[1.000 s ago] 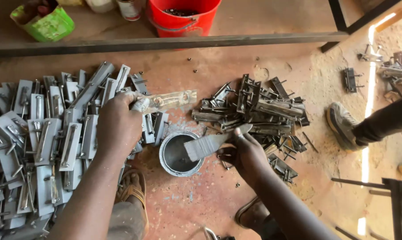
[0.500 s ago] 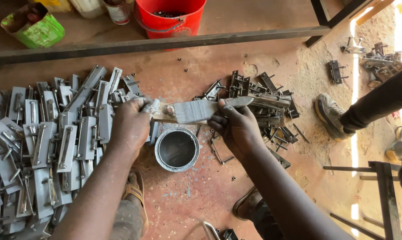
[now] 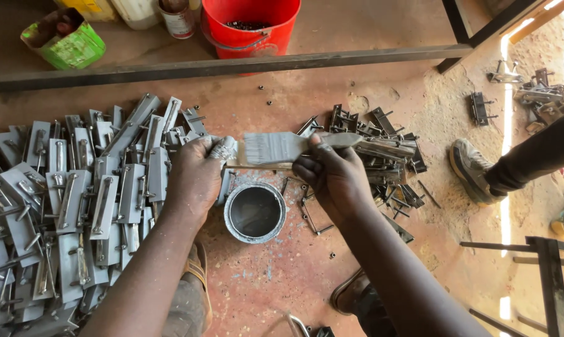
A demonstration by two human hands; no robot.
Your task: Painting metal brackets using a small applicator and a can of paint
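Head view:
Left hand (image 3: 197, 171): clenched on one metal piece (image 3: 232, 163), just above the paint tin (image 3: 255, 212)
Right hand (image 3: 332, 175): grasps one paintbrush (image 3: 275, 148), bristles on that piece
Tins: one, between the wrists
Piles: two; painted latches (image 3: 76, 200) left, bare latches (image 3: 381, 156) right
Buckets: one red bucket (image 3: 250, 25)

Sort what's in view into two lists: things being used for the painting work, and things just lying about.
In use:
- paintbrush, held by the right hand
- metal piece under the brush, held by the left hand
- open paint tin below the hands
- grey-painted pieces, piled left
- unpainted pieces, piled right

Lying about:
- red bucket
- green container
- another person's shoe
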